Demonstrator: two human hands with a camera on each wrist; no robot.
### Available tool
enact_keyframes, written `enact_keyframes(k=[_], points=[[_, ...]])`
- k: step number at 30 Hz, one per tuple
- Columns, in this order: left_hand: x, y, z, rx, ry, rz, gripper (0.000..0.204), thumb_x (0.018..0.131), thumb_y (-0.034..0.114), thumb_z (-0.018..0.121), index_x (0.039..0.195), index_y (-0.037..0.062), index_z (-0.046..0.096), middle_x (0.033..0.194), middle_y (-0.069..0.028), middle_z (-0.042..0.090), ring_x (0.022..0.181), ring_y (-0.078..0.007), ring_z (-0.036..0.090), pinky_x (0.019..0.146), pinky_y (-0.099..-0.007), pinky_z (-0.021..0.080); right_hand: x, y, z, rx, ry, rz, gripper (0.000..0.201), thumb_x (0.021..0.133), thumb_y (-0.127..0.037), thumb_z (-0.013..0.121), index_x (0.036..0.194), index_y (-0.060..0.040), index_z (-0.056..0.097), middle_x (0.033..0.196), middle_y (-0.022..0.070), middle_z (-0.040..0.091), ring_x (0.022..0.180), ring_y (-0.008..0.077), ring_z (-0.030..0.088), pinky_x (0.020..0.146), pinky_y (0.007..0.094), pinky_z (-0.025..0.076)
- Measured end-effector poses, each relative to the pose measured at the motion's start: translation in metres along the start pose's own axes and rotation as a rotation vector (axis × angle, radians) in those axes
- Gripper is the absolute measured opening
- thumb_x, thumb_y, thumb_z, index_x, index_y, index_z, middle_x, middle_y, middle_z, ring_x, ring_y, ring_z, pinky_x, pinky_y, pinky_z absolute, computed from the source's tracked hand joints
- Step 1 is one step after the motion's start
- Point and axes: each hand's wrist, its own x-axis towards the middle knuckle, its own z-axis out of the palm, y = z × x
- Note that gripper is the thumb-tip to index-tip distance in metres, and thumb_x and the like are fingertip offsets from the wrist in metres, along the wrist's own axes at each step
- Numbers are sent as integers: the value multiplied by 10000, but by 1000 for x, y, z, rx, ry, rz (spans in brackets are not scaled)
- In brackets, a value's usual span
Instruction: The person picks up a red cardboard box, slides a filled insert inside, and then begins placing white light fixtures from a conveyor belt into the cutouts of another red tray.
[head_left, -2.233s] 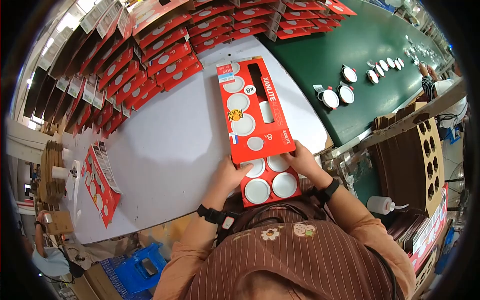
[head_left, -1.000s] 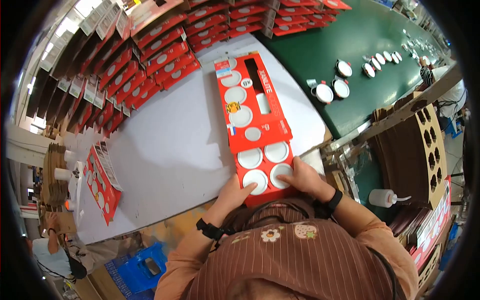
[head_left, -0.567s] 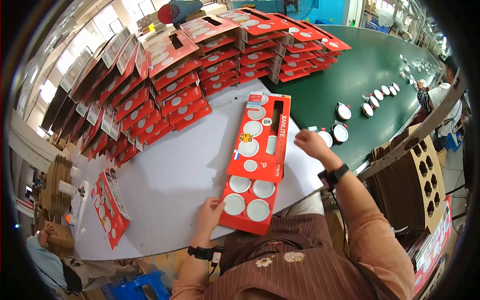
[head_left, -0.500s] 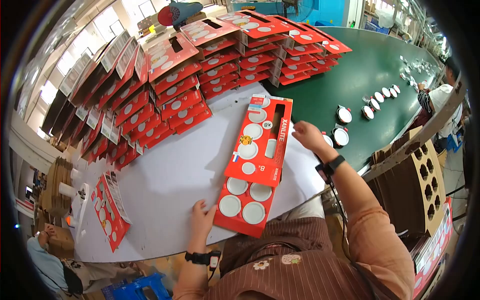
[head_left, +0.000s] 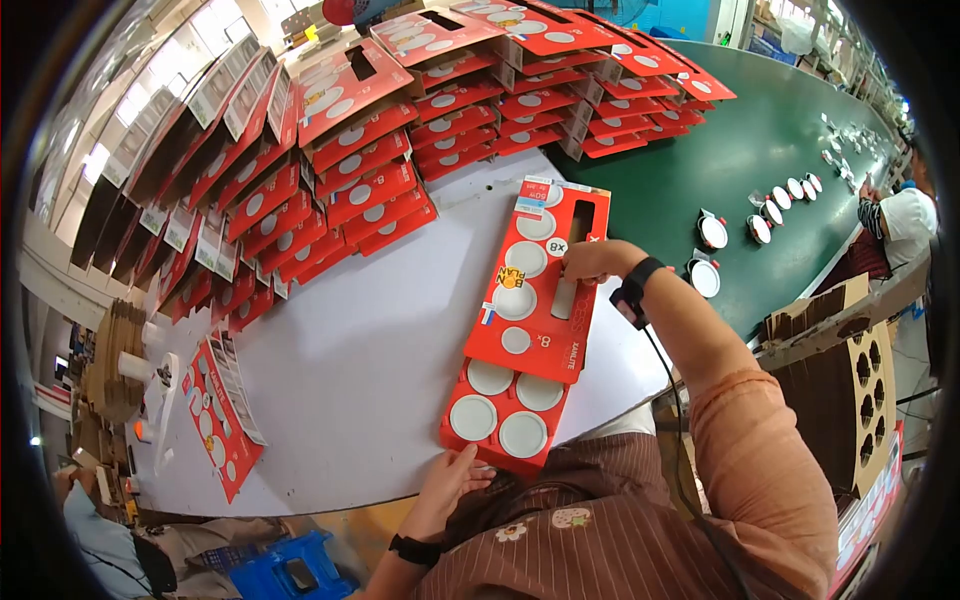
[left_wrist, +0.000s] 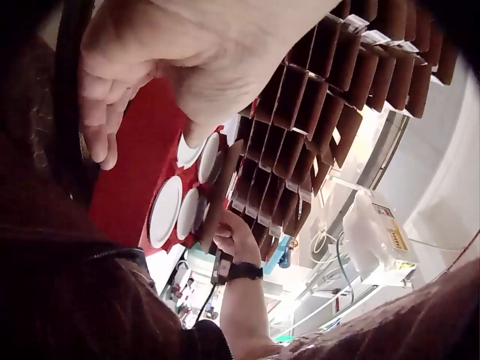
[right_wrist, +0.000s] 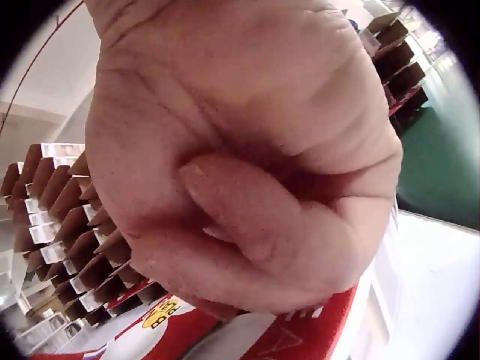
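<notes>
A red XANLITE carton (head_left: 555, 345) lies on the white table, its panel printed with white discs and cut with a long slot. From its near end a red tray section (head_left: 506, 405) shows white round lights, two of them being a front light (head_left: 522, 434) and a left light (head_left: 473, 417). My left hand (head_left: 452, 484) rests at the tray's near left corner; in the left wrist view its fingers (left_wrist: 105, 124) extend along the red end face. My right hand (head_left: 597, 262) is over the slotted side of the panel, fingers curled in, with nothing seen in its grasp.
Stacked red cartons (head_left: 360, 190) rise at the back left. A single carton (head_left: 222, 420) leans at the far left. White round lights (head_left: 713, 233) stand on the green table (head_left: 660, 180) at right. Cardboard inserts (head_left: 862, 400) and a blue stool (head_left: 290, 568) are nearby. Another person (head_left: 905, 225) works beyond.
Both hands earlier gripped the carton's near end. The right hand lifted away to the right, then came down over the panel. The left hand let go sideways and moved to the near end.
</notes>
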Motion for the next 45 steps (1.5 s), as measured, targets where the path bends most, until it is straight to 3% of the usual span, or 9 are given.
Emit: enact_keyframes(k=[7, 12, 14, 23, 25, 32, 35, 39, 45], points=[[-1, 0, 6, 89, 92, 78, 412, 907, 306, 598, 1121, -20, 461, 919, -121, 596, 692, -195, 616, 587, -307, 521, -10, -9, 13, 162, -137, 86, 270, 761, -184, 580, 545, -77, 459, 505, -4, 411, 415, 107, 307, 404, 270, 241], [-4, -2, -15, 207, 359, 222, 366, 871, 326, 636, 984, -7, 531, 720, -47, 574, 484, -100, 518, 420, -235, 434, -22, -18, 45, -35, -22, -43, 250, 788, -202, 622, 851, 40, 621, 678, 126, 626, 562, 193, 623, 500, 326, 490], [-2, -5, -23, 138, 444, 251, 416, 812, 335, 702, 971, -17, 547, 711, -49, 576, 477, -101, 508, 386, -234, 380, -23, -17, 67, -203, 196, -162, 238, 795, -150, 604, 862, 78, 618, 680, 182, 648, 584, 259, 665, 543, 347, 536], [10, -10, -45, 203, 490, 372, 339, 836, 206, 684, 1040, -21, 536, 871, -89, 614, 624, -91, 563, 476, -227, 424, -51, -33, 70, -125, 244, -90, 165, 791, -116, 572, 803, 33, 643, 763, 170, 664, 738, 268, 673, 649, 362, 547], [5, -6, -42, 193, 478, 366, 341, 840, 196, 681, 1052, -22, 528, 893, -92, 612, 684, -99, 577, 518, -235, 447, -51, -27, 81, -445, 510, -338, 148, 780, -135, 601, 822, 5, 620, 819, 151, 646, 761, 272, 657, 653, 373, 539], [-8, -7, -45, 94, 409, 319, 325, 872, 144, 639, 1118, -9, 491, 972, -90, 604, 793, -144, 613, 642, -296, 524, 3, 35, -30, -472, 1099, -353, 293, 824, -253, 598, 1042, -60, 627, 1041, 165, 626, 916, 340, 612, 840, 410, 486], [-4, -12, -47, -180, 227, 302, 234, 908, 95, 564, 1124, 21, 514, 1047, -79, 617, 869, -178, 642, 688, -322, 552, 41, 67, -47, -48, 706, 8, 387, 861, -343, 570, 1112, -52, 609, 1097, 170, 626, 985, 329, 606, 880, 388, 464], [6, -15, -36, -369, 109, 285, 305, 914, 31, 517, 1216, 62, 483, 1151, -84, 590, 985, -217, 626, 773, -384, 561, 41, 64, -40, 25, 465, -31, 457, 865, -415, 556, 1122, -40, 605, 1020, 151, 654, 964, 295, 619, 847, 361, 465], [8, -3, -31, -335, 132, 294, 289, 912, 31, 518, 1199, 61, 491, 1138, -76, 596, 996, -198, 619, 798, -356, 545, 27, 57, -23, 74, 499, -123, 394, 848, -385, 582, 1038, -44, 640, 951, 161, 662, 884, 297, 633, 796, 362, 478]])
